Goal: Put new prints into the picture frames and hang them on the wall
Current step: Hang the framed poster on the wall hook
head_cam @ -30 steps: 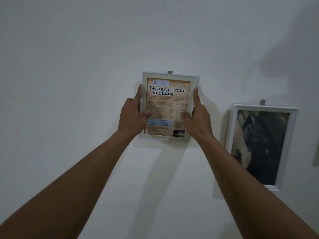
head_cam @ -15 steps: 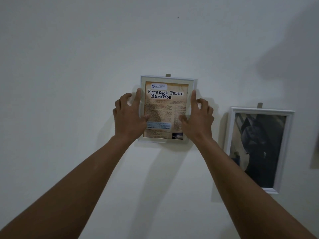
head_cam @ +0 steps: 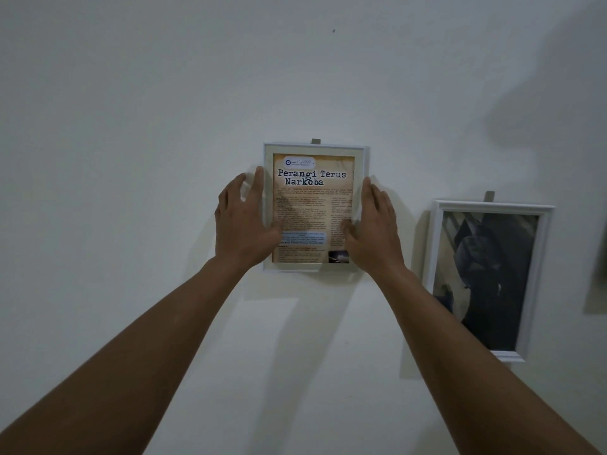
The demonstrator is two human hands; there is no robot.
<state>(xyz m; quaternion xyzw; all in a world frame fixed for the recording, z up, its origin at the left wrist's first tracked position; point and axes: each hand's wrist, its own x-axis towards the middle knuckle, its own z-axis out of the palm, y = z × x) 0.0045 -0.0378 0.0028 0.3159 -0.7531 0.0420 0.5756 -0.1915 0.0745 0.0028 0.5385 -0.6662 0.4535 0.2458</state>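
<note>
Picture frame (head_cam: 315, 148) with its new print (head_cam: 313, 205) sits on the wall (head_cam: 131, 133) under a small tab (head_cam: 316, 141), the left hand (head_cam: 244, 223) and right hand (head_cam: 376, 231) pressing its sides with straight, relaxed fingers, and a second frame (head_cam: 492, 206) hangs to its right, so hanging looks nearly done.

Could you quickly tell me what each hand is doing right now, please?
Left hand: open, fingers straight against the framed poster's left edge.
Right hand: open, fingers straight against its right edge.
</note>
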